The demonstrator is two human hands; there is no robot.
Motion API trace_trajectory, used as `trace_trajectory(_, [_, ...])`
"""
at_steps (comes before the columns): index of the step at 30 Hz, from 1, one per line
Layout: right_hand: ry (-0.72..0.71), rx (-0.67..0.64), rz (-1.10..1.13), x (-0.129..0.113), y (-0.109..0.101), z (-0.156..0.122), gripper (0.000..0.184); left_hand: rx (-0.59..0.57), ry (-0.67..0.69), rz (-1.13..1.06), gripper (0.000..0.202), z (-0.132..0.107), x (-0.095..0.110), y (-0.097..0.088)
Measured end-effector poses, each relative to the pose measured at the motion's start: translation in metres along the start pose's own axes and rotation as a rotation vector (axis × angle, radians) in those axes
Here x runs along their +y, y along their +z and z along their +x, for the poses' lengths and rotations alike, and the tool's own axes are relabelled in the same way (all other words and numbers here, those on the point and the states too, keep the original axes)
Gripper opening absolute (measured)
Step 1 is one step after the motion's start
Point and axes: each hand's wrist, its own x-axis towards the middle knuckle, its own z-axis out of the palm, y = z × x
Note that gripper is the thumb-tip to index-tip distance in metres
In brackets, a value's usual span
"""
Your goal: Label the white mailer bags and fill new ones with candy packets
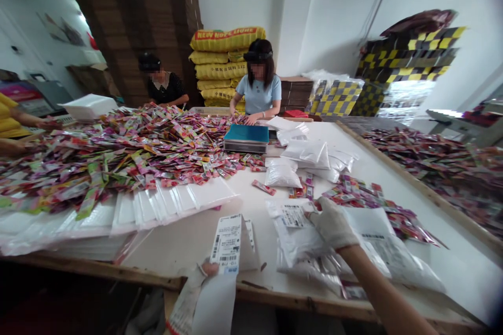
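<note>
My left hand (204,271), in a white glove, sits at the table's near edge and pinches a strip of white shipping labels (227,243) at its bottom end. My right hand (332,224), also gloved, lies on a white plastic mailer bag (298,241) and presses a printed label (295,215) onto it with closed fingers. More filled white bags (396,259) lie under and to the right of that hand.
A huge heap of colourful small packets (118,152) covers the left half of the table (188,243), with empty white mailers (157,207) fanned along its near edge. A blue-topped scale (246,138) and several filled bags (306,154) stand mid-table. Two people work at the far side, another at far left.
</note>
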Motion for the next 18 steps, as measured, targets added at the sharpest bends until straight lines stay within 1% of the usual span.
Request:
trace_trajectory(2, [-0.116, 0.085, -0.078, -0.016, 0.001, -0.004, 0.054, 0.032, -0.02, 0.018, 0.028, -0.001, 0.0, 0.002])
trace_trajectory(3, [-0.185, 0.101, -0.105, -0.025, 0.003, -0.005, 0.057, 0.033, -0.019, 0.03, 0.03, -0.002, 0.0, 0.003])
trace_trajectory(4, [-0.252, 0.088, -0.133, -0.035, 0.006, -0.006, 0.058, 0.025, -0.01, 0.044, 0.033, -0.001, 0.001, 0.004])
trace_trajectory(5, [-0.304, 0.043, -0.166, -0.044, 0.011, -0.008, 0.057, 0.008, -0.001, 0.064, 0.037, 0.0, 0.001, 0.005])
trace_trajectory(7, [-0.358, -0.122, -0.243, -0.058, 0.025, -0.01, 0.056, -0.044, 0.01, 0.127, 0.045, 0.003, 0.003, 0.005])
trace_trajectory(9, [-0.363, -0.296, -0.321, -0.065, 0.04, -0.015, 0.065, -0.095, 0.048, 0.172, 0.052, 0.007, 0.007, 0.006])
trace_trajectory(10, [-0.364, -0.355, -0.357, -0.067, 0.046, -0.018, 0.071, -0.11, 0.063, 0.179, 0.054, 0.009, 0.009, 0.007])
trace_trajectory(11, [-0.366, -0.389, -0.389, -0.068, 0.052, -0.02, 0.075, -0.119, 0.08, 0.173, 0.056, 0.01, 0.011, 0.008])
trace_trajectory(13, [-0.378, -0.405, -0.439, -0.07, 0.058, -0.025, 0.081, -0.124, 0.092, 0.153, 0.06, 0.012, 0.015, 0.01])
trace_trajectory(15, [-0.397, -0.422, -0.452, -0.072, 0.057, -0.027, 0.079, -0.101, 0.079, 0.181, 0.061, 0.013, 0.019, 0.013])
trace_trajectory(16, [-0.415, -0.438, -0.44, -0.072, 0.054, -0.027, 0.073, -0.089, 0.083, 0.213, 0.06, 0.014, 0.021, 0.013])
trace_trajectory(18, [-0.44, -0.451, -0.39, -0.069, 0.047, -0.024, 0.058, -0.096, 0.144, 0.287, 0.061, 0.018, 0.025, 0.012])
